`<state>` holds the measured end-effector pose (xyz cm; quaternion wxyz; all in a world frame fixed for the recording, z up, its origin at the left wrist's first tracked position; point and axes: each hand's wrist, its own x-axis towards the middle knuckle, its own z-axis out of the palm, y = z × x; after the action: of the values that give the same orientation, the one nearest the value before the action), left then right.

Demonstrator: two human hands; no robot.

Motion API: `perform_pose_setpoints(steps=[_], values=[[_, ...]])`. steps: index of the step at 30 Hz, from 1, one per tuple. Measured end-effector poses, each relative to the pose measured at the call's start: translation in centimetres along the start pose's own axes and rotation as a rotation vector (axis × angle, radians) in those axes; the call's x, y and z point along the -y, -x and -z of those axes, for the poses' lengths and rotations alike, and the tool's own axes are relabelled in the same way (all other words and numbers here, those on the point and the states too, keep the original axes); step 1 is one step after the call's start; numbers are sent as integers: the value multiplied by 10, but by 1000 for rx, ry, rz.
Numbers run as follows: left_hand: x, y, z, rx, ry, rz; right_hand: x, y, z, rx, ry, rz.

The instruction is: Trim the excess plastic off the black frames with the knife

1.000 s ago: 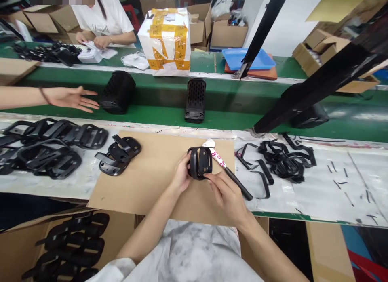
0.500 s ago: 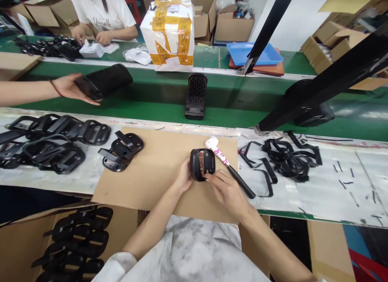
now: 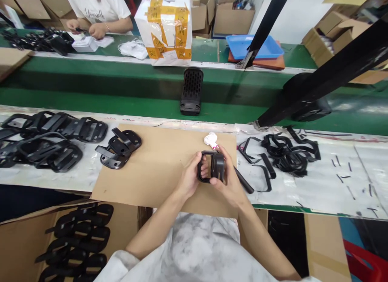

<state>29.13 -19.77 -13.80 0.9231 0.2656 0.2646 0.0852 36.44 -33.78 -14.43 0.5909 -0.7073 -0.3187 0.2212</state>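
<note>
Both hands grip a black plastic bracket point(image 3: 218, 169) with an open frame and a curved band, held tilted above a brown cardboard sheet point(image 3: 148, 169). My left hand point(image 3: 189, 177) is closed on its left edge. Fingers of my right hand point(image 3: 229, 181) wrap around its right side, thumb at the lower front. Partly hidden behind the right hand lies a hammer-like tool, with a white wrapped head point(image 3: 210, 139) and a black handle point(image 3: 244, 181). To the left, a few similar black brackets point(image 3: 119, 148) overlap on the sheet's edge.
More black brackets point(image 3: 57, 140) are heaped at left, and others fill a carton point(image 3: 81, 241) below. Bent black strips point(image 3: 287, 154) lie at right. A black perforated part point(image 3: 192, 91) sits on the green belt point(image 3: 136, 106). A slanted black post point(image 3: 321, 78) stands at right. Across, a co-worker's hands point(image 3: 97, 30) handle something.
The bracket has been turned and shifted slightly right; my right hand has gone from fingertip contact to wrapping its side. At left, another person's hand and the black part it held have left view.
</note>
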Motion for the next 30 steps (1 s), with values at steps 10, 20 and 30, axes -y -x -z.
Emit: perform_pose_setpoints(steps=[10, 20, 30], values=[[-12, 9, 11, 39, -472, -214, 10, 0, -12, -70, 114, 78], [-6, 5, 9, 32, -573, -258, 3, 5, -14, -165, 194, 117], [-4, 7, 13, 41, -546, -247, 7, 4, -18, -184, 167, 105]])
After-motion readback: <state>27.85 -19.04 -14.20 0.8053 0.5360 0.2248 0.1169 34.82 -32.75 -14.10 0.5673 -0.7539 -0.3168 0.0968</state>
